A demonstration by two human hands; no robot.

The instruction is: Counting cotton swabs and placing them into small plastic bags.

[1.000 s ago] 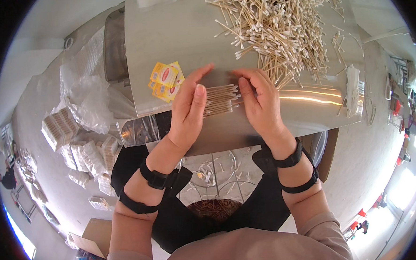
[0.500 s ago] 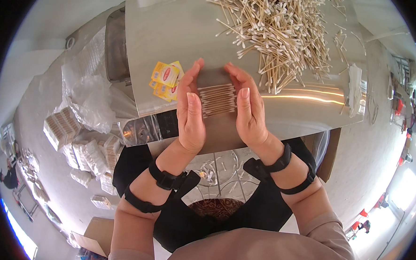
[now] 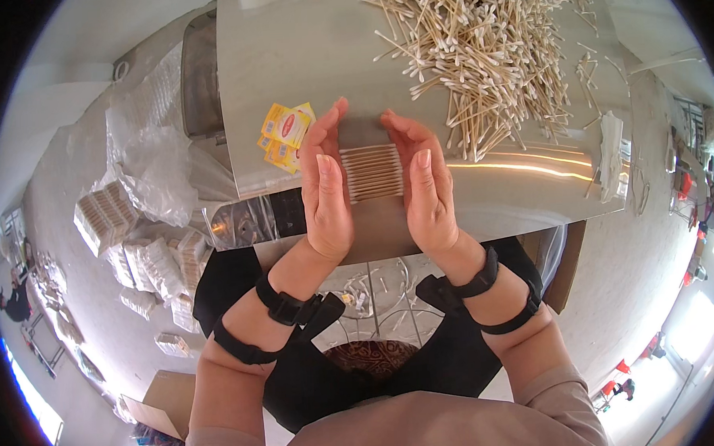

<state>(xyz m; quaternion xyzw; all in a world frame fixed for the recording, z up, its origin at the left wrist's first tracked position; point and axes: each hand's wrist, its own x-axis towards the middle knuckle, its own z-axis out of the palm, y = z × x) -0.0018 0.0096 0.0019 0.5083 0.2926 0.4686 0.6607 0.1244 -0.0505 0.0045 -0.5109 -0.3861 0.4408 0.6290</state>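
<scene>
Pressing a neat row of cotton swabs (image 3: 373,173) between our flat palms, left hand (image 3: 325,194) and right hand (image 3: 426,185) squeeze its two ends, fingers straight, on the steel table (image 3: 300,64) beside yellow packets (image 3: 286,134), near the loose swab pile (image 3: 485,47)
</scene>
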